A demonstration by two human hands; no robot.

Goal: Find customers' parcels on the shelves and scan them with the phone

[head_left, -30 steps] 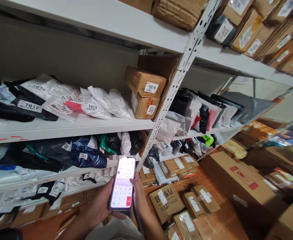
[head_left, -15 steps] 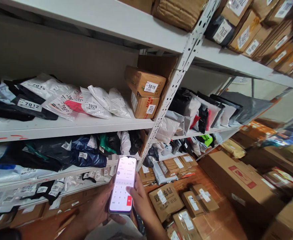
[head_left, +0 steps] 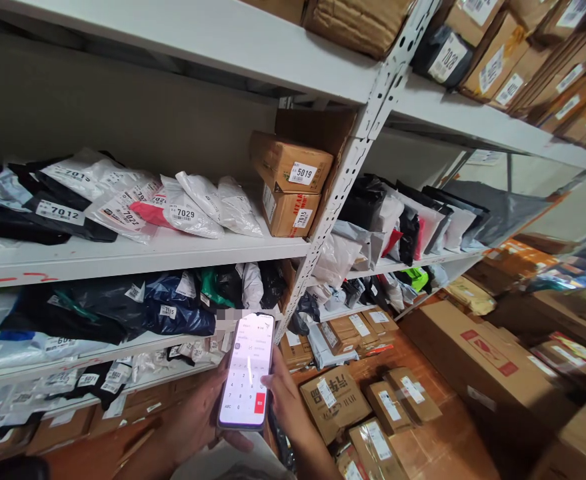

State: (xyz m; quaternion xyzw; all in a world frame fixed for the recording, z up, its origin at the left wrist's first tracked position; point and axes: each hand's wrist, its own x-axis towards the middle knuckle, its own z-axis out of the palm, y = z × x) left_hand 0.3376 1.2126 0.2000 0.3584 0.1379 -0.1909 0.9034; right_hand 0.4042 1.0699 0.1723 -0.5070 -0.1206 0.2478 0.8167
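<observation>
A lit smartphone (head_left: 245,373) with a number keypad and a red key on its screen is held upright at the lower middle. My left hand (head_left: 207,403) wraps its left side and lower back, a finger showing under the bottom edge. My right hand (head_left: 283,399) closes on the right side, its thumb tip at the screen's right edge beside the keypad; its other fingers are hidden behind the phone. Just beyond the phone, dark and blue bagged parcels (head_left: 179,307) lie on the shelf below the middle one.
White bagged parcels (head_left: 187,215) and two stacked cartons labelled 5019 and 7015 (head_left: 293,180) sit on the middle shelf. A perforated post (head_left: 345,183) divides the racks. On the orange floor lie several cartons (head_left: 335,400), with a large box (head_left: 483,360) at right.
My right thumb has shifted slightly right, from over the keypad to the screen's edge. The phone stays in both hands; the view has moved only a little.
</observation>
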